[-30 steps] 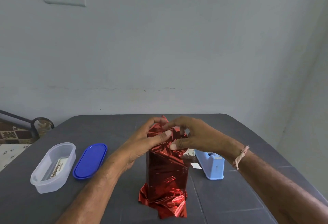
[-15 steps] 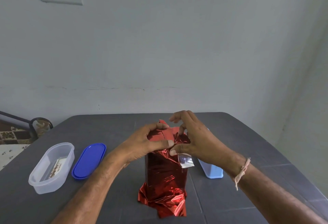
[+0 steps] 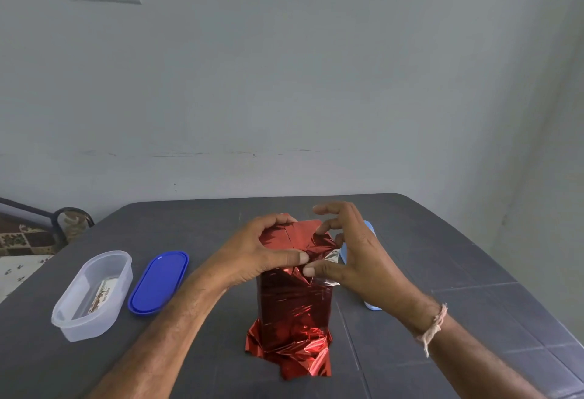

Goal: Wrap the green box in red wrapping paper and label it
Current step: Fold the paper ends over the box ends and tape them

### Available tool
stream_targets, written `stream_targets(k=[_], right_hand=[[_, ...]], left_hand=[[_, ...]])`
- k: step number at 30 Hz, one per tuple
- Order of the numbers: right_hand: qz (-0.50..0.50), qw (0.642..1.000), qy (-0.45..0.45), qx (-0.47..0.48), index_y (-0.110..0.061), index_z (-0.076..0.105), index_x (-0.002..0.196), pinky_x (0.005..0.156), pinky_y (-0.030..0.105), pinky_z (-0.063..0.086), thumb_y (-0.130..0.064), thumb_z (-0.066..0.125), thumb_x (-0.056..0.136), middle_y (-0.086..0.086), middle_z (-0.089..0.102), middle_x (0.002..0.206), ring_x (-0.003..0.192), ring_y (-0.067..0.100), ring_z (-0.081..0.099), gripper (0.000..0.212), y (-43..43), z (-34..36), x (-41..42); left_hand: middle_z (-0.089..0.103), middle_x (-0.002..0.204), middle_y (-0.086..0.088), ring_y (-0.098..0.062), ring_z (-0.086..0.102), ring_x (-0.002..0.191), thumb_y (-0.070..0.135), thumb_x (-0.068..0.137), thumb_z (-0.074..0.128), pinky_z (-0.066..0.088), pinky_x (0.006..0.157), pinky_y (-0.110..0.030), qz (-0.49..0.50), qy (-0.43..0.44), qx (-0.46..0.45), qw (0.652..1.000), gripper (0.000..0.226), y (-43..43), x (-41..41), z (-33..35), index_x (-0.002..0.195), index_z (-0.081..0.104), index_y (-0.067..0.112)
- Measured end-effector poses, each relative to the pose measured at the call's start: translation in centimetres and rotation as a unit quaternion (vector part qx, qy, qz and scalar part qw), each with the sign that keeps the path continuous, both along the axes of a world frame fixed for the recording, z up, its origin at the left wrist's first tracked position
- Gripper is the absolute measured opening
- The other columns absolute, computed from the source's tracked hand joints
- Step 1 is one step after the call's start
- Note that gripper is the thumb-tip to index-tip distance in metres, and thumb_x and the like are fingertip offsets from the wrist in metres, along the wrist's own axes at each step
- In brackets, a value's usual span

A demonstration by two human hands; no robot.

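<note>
The box stands upright in the middle of the table, fully covered by shiny red wrapping paper (image 3: pixel 292 307); no green shows. Loose crumpled paper flares out at its base. My left hand (image 3: pixel 252 256) clasps the folded top from the left, thumb pressed on the front fold. My right hand (image 3: pixel 354 256) comes from the right, its thumb pressing a clear strip of tape (image 3: pixel 327 278) onto the top front corner, its other fingers spread above the top.
A clear oval container (image 3: pixel 94 294) with a printed label inside and its blue lid (image 3: pixel 159 281) lie at the left. A light blue tape dispenser (image 3: pixel 369 234) stands behind my right hand. The grey table (image 3: pixel 442 272) meets the wall at the back.
The top flaps have been pressed flatter. My right hand brought a clear tape strip to the top front corner and now presses it there; its fingers have lifted and spread.
</note>
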State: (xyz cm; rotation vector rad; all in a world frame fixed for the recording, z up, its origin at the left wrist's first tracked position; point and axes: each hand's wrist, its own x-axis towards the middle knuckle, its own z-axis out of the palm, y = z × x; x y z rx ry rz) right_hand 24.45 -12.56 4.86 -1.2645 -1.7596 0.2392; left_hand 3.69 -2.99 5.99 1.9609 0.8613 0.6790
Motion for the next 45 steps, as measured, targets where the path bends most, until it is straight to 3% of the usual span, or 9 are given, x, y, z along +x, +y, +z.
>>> stream_targets(k=[8, 11, 15, 20, 26, 30, 35, 40, 45], right_hand=[[-0.009, 0.97, 0.24, -0.042, -0.027, 0.058, 0.131, 0.084, 0.028, 0.057, -0.03, 0.08, 0.086, -0.01, 0.063, 0.13, 0.111, 0.011, 0.067, 0.05, -1.1, -0.5, 1.5], [-0.193, 0.96, 0.194, -0.054, -0.029, 0.069, 0.119, 0.089, 0.036, 0.057, -0.033, 0.074, 0.093, -0.012, 0.068, 0.119, 0.107, 0.011, 0.065, 0.027, -0.2, -2.6, 4.2], [-0.372, 0.907, 0.104, -0.171, -0.018, 0.068, 0.126, 0.101, 0.046, 0.052, -0.047, 0.068, 0.093, 0.002, 0.064, 0.129, 0.122, 0.025, 0.058, 0.043, 0.5, -5.5, 8.5], [-0.305, 0.878, 0.211, -0.303, -0.012, 0.067, 0.089, 0.075, 0.036, 0.06, -0.039, 0.068, 0.097, 0.015, 0.069, 0.115, 0.101, 0.028, 0.067, 0.029, 1.2, -6.5, 10.4], [-0.31, 0.851, 0.264, -0.332, 0.005, 0.067, 0.11, 0.084, 0.043, 0.063, -0.024, 0.07, 0.097, 0.022, 0.065, 0.118, 0.104, 0.036, 0.069, 0.031, 1.8, -5.7, 11.3], [-0.279, 0.837, 0.318, -0.347, 0.01, 0.062, 0.116, 0.067, 0.041, 0.064, -0.013, 0.072, 0.096, 0.025, 0.059, 0.127, 0.105, 0.04, 0.068, 0.032, 1.5, -4.8, 11.1], [-0.281, 0.829, 0.334, -0.35, 0.008, 0.059, 0.13, 0.071, 0.045, 0.064, -0.015, 0.07, 0.097, 0.022, 0.055, 0.134, 0.099, 0.038, 0.07, 0.042, 1.7, -4.6, 10.6], [-0.254, 0.821, 0.401, -0.318, 0.006, 0.062, 0.123, 0.087, 0.055, 0.061, -0.015, 0.07, 0.096, 0.021, 0.058, 0.131, 0.109, 0.04, 0.068, 0.035, 0.8, -5.8, 10.3], [-0.25, 0.822, 0.434, -0.271, 0.002, 0.065, 0.107, 0.079, 0.05, 0.063, -0.016, 0.069, 0.095, 0.021, 0.06, 0.123, 0.109, 0.038, 0.067, 0.022, 0.1, -6.9, 9.8]], left_hand=[[0.065, 0.119, 0.016, -0.003, 0.064, 0.11, 0.044, 0.065, 0.094, 0.049, 0.089, -0.017, -0.002, -0.013, -0.019, 1.0, 0.073, -0.4, 0.2, 0.2, 0.129, 0.062, 0.035], [0.068, 0.117, 0.012, -0.005, 0.066, 0.107, 0.043, 0.066, 0.09, 0.05, 0.087, -0.017, -0.008, -0.015, -0.029, 0.999, 0.068, -0.4, 0.2, 0.2, 0.128, 0.062, 0.036], [0.068, 0.116, 0.01, -0.006, 0.067, 0.106, 0.042, 0.064, 0.087, 0.049, 0.086, -0.018, -0.006, -0.025, -0.032, 0.999, 0.07, -0.4, 0.4, 0.2, 0.128, 0.063, 0.035], [0.068, 0.115, 0.01, -0.007, 0.067, 0.105, 0.044, 0.06, 0.088, 0.051, 0.087, -0.021, -0.003, -0.033, -0.04, 0.999, 0.071, -0.3, 0.4, 0.1, 0.126, 0.064, 0.035], [0.067, 0.116, 0.01, -0.006, 0.065, 0.105, 0.045, 0.06, 0.087, 0.048, 0.085, -0.019, -0.003, -0.039, -0.043, 0.998, 0.073, -0.5, 0.2, 0.1, 0.127, 0.063, 0.034], [0.067, 0.116, 0.008, -0.009, 0.065, 0.106, 0.044, 0.06, 0.087, 0.049, 0.086, -0.021, -0.006, -0.041, -0.048, 0.998, 0.071, -0.7, 0.3, 0.2, 0.126, 0.063, 0.034], [0.066, 0.116, 0.009, -0.007, 0.064, 0.106, 0.045, 0.06, 0.086, 0.048, 0.083, -0.02, -0.002, -0.04, -0.048, 0.998, 0.074, -0.8, 0.3, 0.3, 0.129, 0.061, 0.033], [0.065, 0.116, 0.009, -0.007, 0.063, 0.105, 0.044, 0.061, 0.085, 0.047, 0.082, -0.02, 0.001, -0.039, -0.049, 0.998, 0.073, -1.0, 0.2, 0.4, 0.129, 0.061, 0.032], [0.065, 0.115, 0.009, -0.006, 0.063, 0.103, 0.038, 0.068, 0.086, 0.047, 0.08, -0.019, 0.001, -0.039, -0.057, 0.998, 0.067, -1.2, 0.3, 0.6, 0.13, 0.061, 0.032]])
